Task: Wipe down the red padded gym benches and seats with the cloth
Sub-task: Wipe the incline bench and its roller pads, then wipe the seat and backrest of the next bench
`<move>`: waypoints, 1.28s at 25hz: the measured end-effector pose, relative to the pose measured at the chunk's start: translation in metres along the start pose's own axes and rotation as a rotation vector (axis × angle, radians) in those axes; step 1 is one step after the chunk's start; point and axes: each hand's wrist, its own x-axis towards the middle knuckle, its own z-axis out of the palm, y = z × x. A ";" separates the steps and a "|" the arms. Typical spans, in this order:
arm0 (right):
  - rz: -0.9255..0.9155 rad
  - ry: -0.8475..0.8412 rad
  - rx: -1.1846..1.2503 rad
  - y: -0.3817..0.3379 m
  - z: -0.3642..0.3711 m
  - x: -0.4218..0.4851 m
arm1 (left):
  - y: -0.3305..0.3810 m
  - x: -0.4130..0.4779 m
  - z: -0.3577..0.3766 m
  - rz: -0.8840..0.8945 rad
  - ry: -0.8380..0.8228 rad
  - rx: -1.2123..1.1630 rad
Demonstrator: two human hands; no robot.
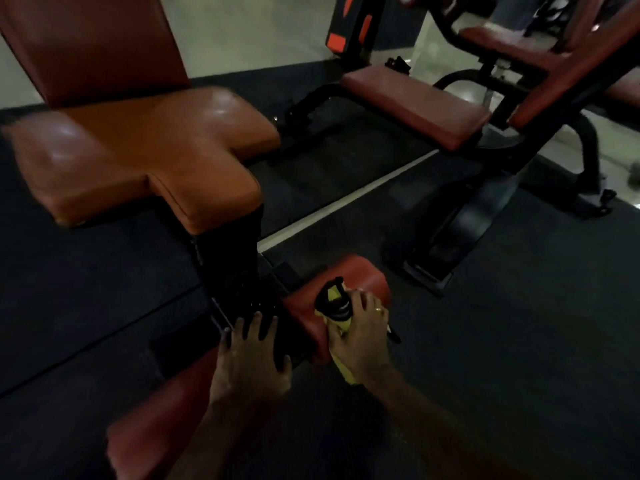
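Observation:
A red padded roller point(363, 278) sits low at the foot of a machine. My right hand point(360, 337) presses a yellow and black cloth point(334, 304) against the roller's near side. My left hand point(251, 355) rests with fingers spread on the black frame point(242, 271) beside the roller. A second red roller pad point(162, 420) lies under my left forearm. The machine's large red seat point(145, 157) and its backrest point(93, 46) stand above and to the left.
Another red padded bench point(415, 105) on a black frame point(485, 202) stands to the right, with a further red pad point(512, 43) behind it. The floor is dark rubber matting point(519, 341) with a pale strip point(346, 199) running across it.

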 end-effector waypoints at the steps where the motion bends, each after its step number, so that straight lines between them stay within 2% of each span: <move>1: -0.003 -0.067 -0.040 -0.003 -0.009 0.002 | 0.001 -0.001 -0.006 -0.007 -0.065 -0.027; 4: 0.018 -0.402 -0.095 -0.016 -0.059 0.019 | 0.006 -0.007 -0.040 -0.026 -0.285 -0.119; 6: 0.058 -0.587 -0.091 -0.032 -0.102 0.039 | 0.015 -0.021 -0.080 -0.029 -0.322 -0.203; 10: 0.104 -0.492 -0.114 -0.076 -0.219 0.078 | 0.035 -0.073 -0.200 0.112 -0.209 -0.315; 14: 0.113 -0.532 -0.147 -0.114 -0.327 0.120 | 0.054 -0.098 -0.331 0.151 -0.157 -0.464; 19: 0.146 -0.508 -0.151 -0.174 -0.470 0.166 | 0.079 -0.122 -0.495 0.185 -0.130 -0.500; 23: 0.210 -0.412 -0.103 -0.201 -0.567 0.198 | 0.100 -0.133 -0.590 0.217 -0.077 -0.452; 26: 0.242 -0.342 -0.093 -0.194 -0.630 0.220 | 0.118 -0.131 -0.642 0.308 -0.023 -0.303; 28: 0.290 -0.288 -0.079 -0.173 -0.665 0.235 | 0.133 -0.120 -0.669 0.372 0.080 -0.240; 30: 0.324 -0.241 -0.061 -0.148 -0.690 0.250 | 0.148 -0.106 -0.688 0.363 0.130 -0.386; 32: 0.356 -0.190 -0.040 -0.118 -0.711 0.266 | 0.176 -0.090 -0.703 0.366 0.110 -0.453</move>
